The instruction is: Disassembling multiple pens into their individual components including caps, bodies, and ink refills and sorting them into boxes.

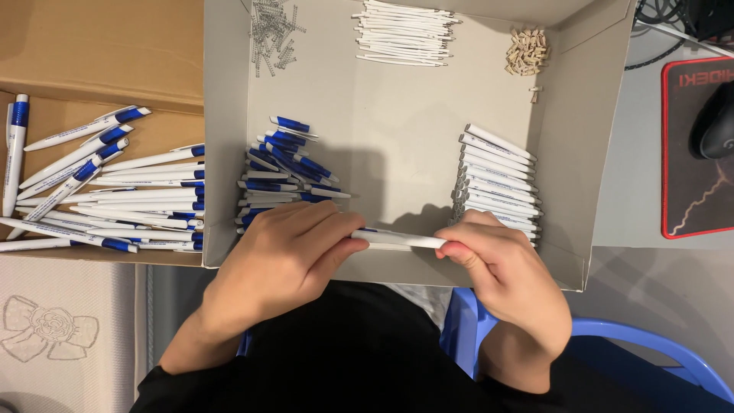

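My left hand [287, 256] and my right hand [501, 268] hold one white pen [397, 240] level between them, over the front edge of a shallow grey cardboard box [569, 176]. The left hand grips the pen's blue end, the right pinches the white barrel end. Right behind the left hand lies a heap of blue and white pen halves [283, 172]. A neat row of white barrels [497, 180] lies just behind the right hand.
At the box's back lie small metal springs [271, 30], thin white refills [401, 34] and tiny tan parts [527, 50]. A brown box [99, 53] on the left holds several finished pens [107, 195]. A mouse on a black-and-red pad [692, 153] is on the right; a blue chair [657, 344] below.
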